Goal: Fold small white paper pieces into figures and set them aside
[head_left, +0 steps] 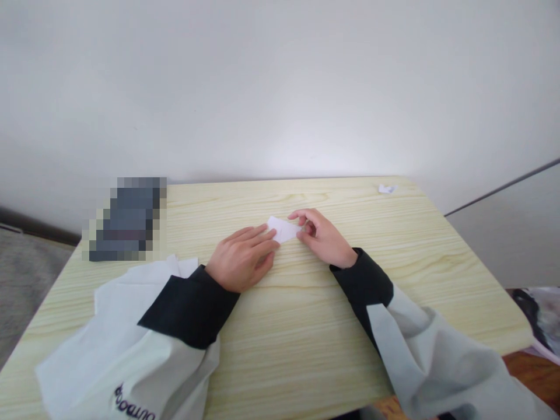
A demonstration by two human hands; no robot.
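Observation:
A small folded piece of white paper (284,230) lies on the table between my two hands, wide at its left end and narrowing to the right. My left hand (245,256) rests flat with its fingers stretched out, the fingertips on the paper's left end. At the narrow right end, my right hand (321,236) has its thumb against the tip, with the index finger raised apart and the other fingers curled. Whether the right fingers pinch the tip is hard to make out.
Loose white sheets (131,303) lie under and beside my left forearm. A dark pixelated object (129,219) is at the table's back left. A small folded paper scrap (387,189) sits at the back right. The wooden table (271,338) meets a white wall (280,87).

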